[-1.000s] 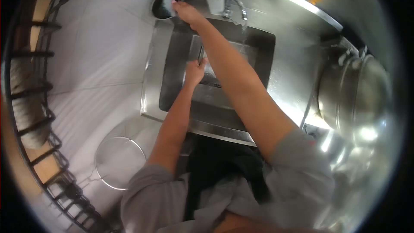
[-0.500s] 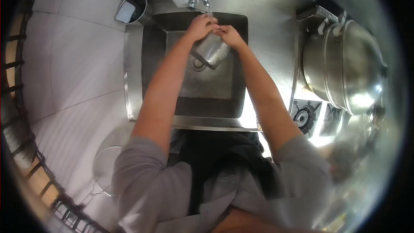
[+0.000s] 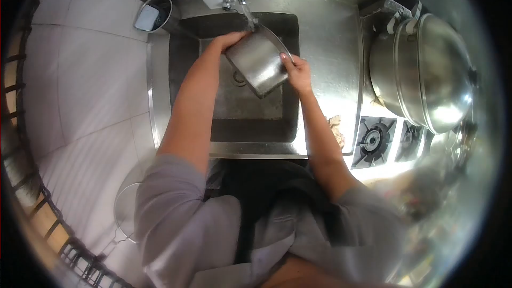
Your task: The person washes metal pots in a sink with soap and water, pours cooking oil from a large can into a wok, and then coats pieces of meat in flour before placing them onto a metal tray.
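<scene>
- The metal pot [image 3: 257, 61] is tilted above the sink [image 3: 250, 130], its mouth towards the tap [image 3: 242, 1] at the sink's back.
- Left grip [image 3: 234, 38], over the sink, grasps the pot near its rim, fingers partly hidden.
- Right grip [image 3: 298, 72], by the sink's right edge, clasps the rim, thumb outside.
- Wet, smooth metal could slip, dropping the pot into the sink.
- Water striking the slanted rim could splash beyond the sink.
</scene>
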`<action>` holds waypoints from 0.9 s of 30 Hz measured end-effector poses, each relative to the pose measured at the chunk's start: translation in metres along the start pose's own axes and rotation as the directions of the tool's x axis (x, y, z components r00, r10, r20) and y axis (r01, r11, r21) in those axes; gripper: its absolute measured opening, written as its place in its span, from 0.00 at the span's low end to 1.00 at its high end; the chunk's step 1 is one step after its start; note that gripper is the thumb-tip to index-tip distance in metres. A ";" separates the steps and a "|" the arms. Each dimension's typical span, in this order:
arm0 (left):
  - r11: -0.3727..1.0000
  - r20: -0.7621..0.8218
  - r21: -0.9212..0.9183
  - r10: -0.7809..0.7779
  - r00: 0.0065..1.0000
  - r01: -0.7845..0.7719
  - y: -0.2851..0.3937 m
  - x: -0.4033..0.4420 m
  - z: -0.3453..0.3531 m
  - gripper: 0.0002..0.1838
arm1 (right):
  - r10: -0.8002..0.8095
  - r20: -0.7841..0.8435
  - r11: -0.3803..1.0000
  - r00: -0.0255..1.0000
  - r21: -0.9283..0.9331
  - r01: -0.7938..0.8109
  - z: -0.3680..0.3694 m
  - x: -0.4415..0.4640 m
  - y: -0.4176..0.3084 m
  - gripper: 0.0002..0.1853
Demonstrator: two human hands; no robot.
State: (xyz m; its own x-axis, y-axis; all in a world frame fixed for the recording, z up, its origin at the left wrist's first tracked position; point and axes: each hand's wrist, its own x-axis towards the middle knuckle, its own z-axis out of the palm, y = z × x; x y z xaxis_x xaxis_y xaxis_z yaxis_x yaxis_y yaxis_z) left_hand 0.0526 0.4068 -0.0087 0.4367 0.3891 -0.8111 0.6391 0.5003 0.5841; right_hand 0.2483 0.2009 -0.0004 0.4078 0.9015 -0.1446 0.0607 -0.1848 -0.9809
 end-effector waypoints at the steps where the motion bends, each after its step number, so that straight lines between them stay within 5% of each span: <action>1: 1.000 -0.007 0.000 0.006 1.000 -0.006 -0.008 0.001 -0.006 0.43 | 0.022 0.035 0.996 0.999 0.084 -0.025 -0.006 0.004 -0.002 0.19; 3: 0.971 0.074 -0.236 -0.019 0.997 0.036 -0.028 0.009 -0.009 0.41 | 0.045 0.069 0.985 0.997 0.166 -0.056 -0.013 0.010 -0.012 0.20; 4: 0.971 0.075 -0.236 -0.021 0.997 0.038 -0.031 0.019 -0.012 0.41 | 0.101 0.173 0.991 0.980 0.064 -0.114 -0.016 0.019 -0.022 0.20; 6: 0.992 -0.201 -0.102 0.054 0.978 -0.075 -0.034 0.034 -0.018 0.42 | 0.240 0.319 0.968 0.917 -0.151 -0.201 -0.011 0.039 -0.022 0.22; 7: 0.992 -0.204 -0.106 0.051 0.978 -0.074 -0.034 0.035 -0.018 0.42 | 0.241 0.325 0.968 0.915 -0.152 -0.201 -0.003 0.051 -0.018 0.22; 10: 0.943 -0.331 0.265 0.287 0.899 -0.204 0.002 -0.001 0.018 0.45 | 0.199 0.382 0.952 0.903 -0.296 -0.084 0.036 0.071 0.007 0.21; 11: 0.825 -0.276 0.486 0.457 0.845 -0.288 -0.004 0.015 0.023 0.46 | 0.142 0.285 0.957 0.948 -0.286 -0.057 0.051 0.073 0.015 0.20; 13: 0.676 -0.476 0.737 0.551 0.686 -0.032 -0.009 0.026 0.062 0.48 | 0.079 0.189 0.961 0.979 -0.275 -0.025 0.074 0.071 0.027 0.19; 15: 0.678 -0.465 0.728 0.597 0.654 -0.101 -0.012 0.022 0.072 0.50 | -0.129 0.018 0.928 0.991 -0.350 0.128 0.085 0.060 0.032 0.18; 17: 0.673 -0.451 0.718 0.645 0.617 -0.179 -0.002 0.014 0.066 0.51 | -0.053 -0.043 0.957 0.998 -0.289 0.039 0.076 0.047 0.029 0.19; 19: 0.820 -0.253 0.500 0.445 0.859 -0.278 0.020 -0.013 0.038 0.54 | -0.059 0.007 0.957 0.998 -0.285 0.059 0.049 0.024 0.005 0.19; 21: 0.940 -0.237 0.334 0.152 0.960 -0.066 0.018 -0.001 0.008 0.58 | 0.025 0.006 0.993 1.000 -0.119 -0.024 0.028 0.001 -0.007 0.19; 24: 0.983 -0.162 0.177 0.087 0.983 -0.057 -0.009 -0.005 -0.010 0.55 | 0.136 0.040 0.975 0.990 0.172 -0.141 0.000 -0.002 0.000 0.18; 27: 0.872 0.049 -0.489 0.018 0.999 0.009 -0.076 -0.009 -0.008 0.43 | 0.186 0.072 0.926 0.980 0.320 -0.199 -0.019 0.017 0.006 0.17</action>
State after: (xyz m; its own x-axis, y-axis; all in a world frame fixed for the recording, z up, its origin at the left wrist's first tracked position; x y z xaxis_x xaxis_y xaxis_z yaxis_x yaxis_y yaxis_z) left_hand -0.0047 0.3711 -0.0452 0.4788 0.3592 -0.8010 0.2520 0.8178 0.5174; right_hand 0.2723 0.2077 -0.0058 0.3454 0.8773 -0.3331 -0.3168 -0.2251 -0.9214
